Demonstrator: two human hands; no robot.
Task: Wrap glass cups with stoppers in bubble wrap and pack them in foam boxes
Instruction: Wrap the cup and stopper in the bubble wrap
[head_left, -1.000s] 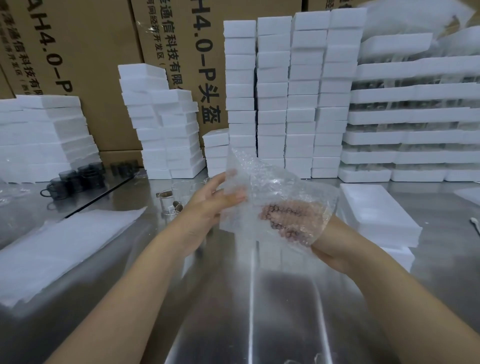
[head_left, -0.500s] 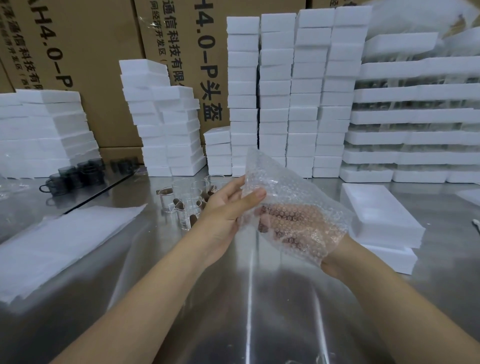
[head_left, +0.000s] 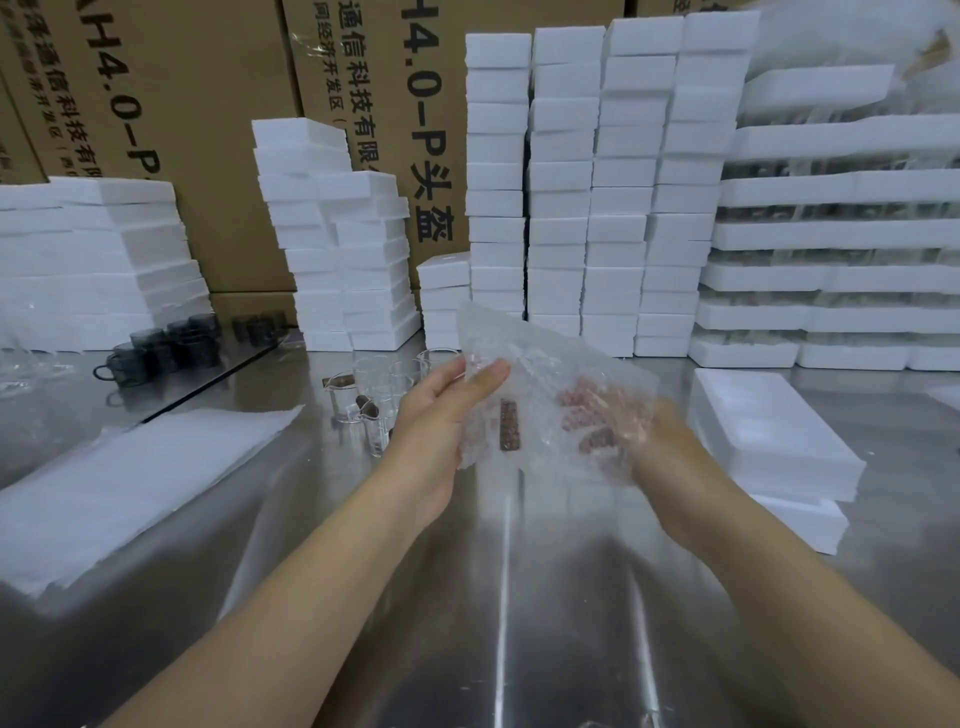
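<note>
Holding the wrap (head_left: 540, 364) above the worktop (head_left: 493, 597), the left hand (head_left: 436, 421) pinches its left edge, thumb (head_left: 488, 372) on top; the right hand (head_left: 660, 441) cups it from beneath, fingers (head_left: 582, 410) curled under the sheet. Between them a brown stopper (head_left: 509, 423) shows through, long axis upright, nearer the left hand. The foam box (head_left: 769, 436) lies right, beside the right hand.

Probably a packing warehouse; stacked foam boxes (head_left: 561, 182); printed cartons (head_left: 171, 130).
</note>
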